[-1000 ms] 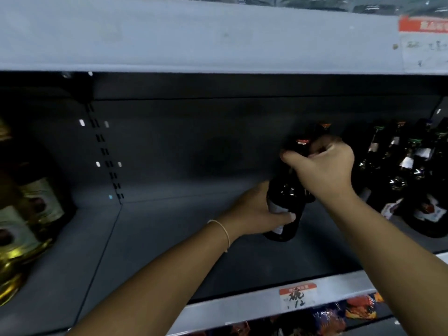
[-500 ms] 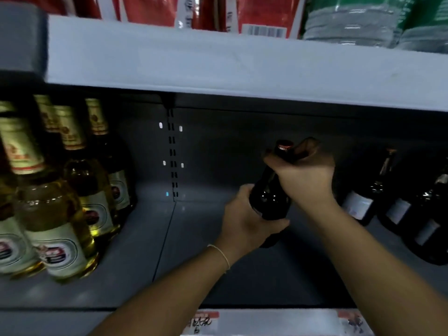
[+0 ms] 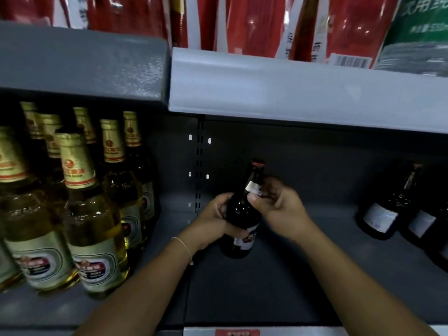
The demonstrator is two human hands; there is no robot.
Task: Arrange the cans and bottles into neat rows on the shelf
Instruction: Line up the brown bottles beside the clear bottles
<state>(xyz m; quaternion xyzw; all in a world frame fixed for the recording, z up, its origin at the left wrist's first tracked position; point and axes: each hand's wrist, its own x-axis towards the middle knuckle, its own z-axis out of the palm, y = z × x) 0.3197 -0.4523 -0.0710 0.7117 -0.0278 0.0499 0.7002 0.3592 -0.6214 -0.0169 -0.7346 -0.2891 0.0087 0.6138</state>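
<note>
While a dark bottle (image 3: 243,214) is held upright near the middle of the shelf (image 3: 278,287), the placing step appears to be in hand — one bottle being set into the bare stretch between two groups. The bottle's body is gripped by the left hand (image 3: 214,220), whose fingers are curled round it from the left, and its neck is pinched at the small label by the thumb and fingers of the right hand (image 3: 278,209). Whether the base is resting on the shelf or is held just above it cannot be told from this view. To the left, a block of pale beer bottles with gold foil necks (image 3: 80,214) is stood in rows; to the right, well apart from the held bottle, several more dark bottles (image 3: 385,209) are seen near the back wall. Red packages (image 3: 242,20) are stacked on the upper shelf. The next move is judged to call for the bottle to be set down squarely, label turned forward, and lined up with its dark fellows on the right — gently, since glass is easily tipped against its neighbours.
</note>
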